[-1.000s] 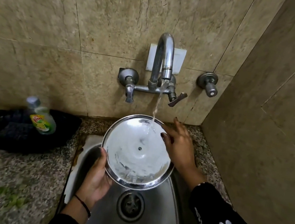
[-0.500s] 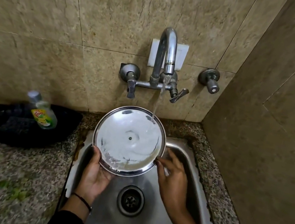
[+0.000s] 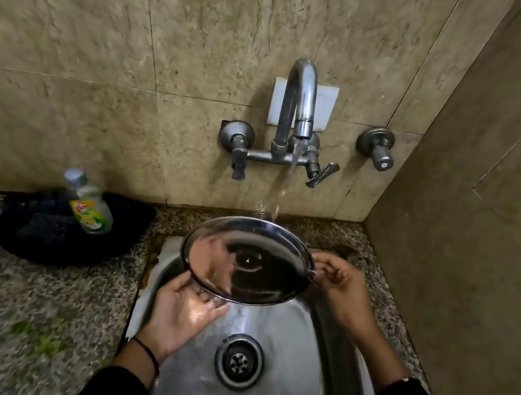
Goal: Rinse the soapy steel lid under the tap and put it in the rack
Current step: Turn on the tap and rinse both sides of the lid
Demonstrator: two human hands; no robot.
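Note:
The round steel lid (image 3: 246, 261) is held nearly flat over the sink (image 3: 320, 364), its shiny face up and dark with reflection. Water from the running tap (image 3: 299, 106) falls onto its far rim. My left hand (image 3: 185, 309) supports the lid's near-left rim from below, wet, fingers spread under it. My right hand (image 3: 338, 280) pinches the right rim between thumb and fingers. No rack is in view.
A dish-soap bottle (image 3: 89, 205) lies in a black basin (image 3: 65, 229) on the speckled granite counter (image 3: 6, 309), left of the sink. The drain (image 3: 239, 360) lies below the lid. Tiled walls close in behind and on the right, with a wall valve (image 3: 377, 148).
The lid has tipped from facing me, soapy and pale, to lying almost flat. My right hand moved from the lower right rim up to pinch the right edge.

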